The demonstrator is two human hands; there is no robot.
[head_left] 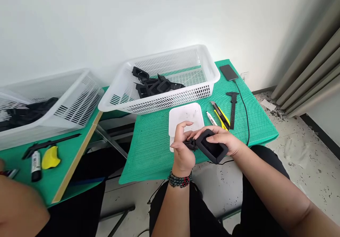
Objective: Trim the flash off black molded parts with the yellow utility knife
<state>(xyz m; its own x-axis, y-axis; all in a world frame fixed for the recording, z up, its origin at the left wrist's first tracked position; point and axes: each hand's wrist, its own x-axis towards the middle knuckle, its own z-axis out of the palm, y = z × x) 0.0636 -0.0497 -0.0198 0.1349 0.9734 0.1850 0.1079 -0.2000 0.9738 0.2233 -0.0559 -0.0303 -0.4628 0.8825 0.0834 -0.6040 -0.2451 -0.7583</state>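
Observation:
My right hand [224, 139] grips a black, hollow, box-shaped part [220, 152] with thick matte walls, its thumb reaching over the opening. Around a dark, knobbly end [190, 144] beside that part curl the lower fingers of my left hand [183, 154]; its thumb and forefinger stand apart. Whether the knobbly end belongs to the same part, I cannot tell. A beaded bracelet circles my left wrist. Just beyond my hands, partly hidden by them, lies a white plastic tray [176, 118] with dark specks.
A white basket [170, 102] with black parts stands at the back. A marker [211, 119], yellow cutter [221, 116], black caliper [233, 110] and cabled phone-like slab [227, 72] lie right. On the left table are another basket [70, 113] and a co-worker's arm [21, 205].

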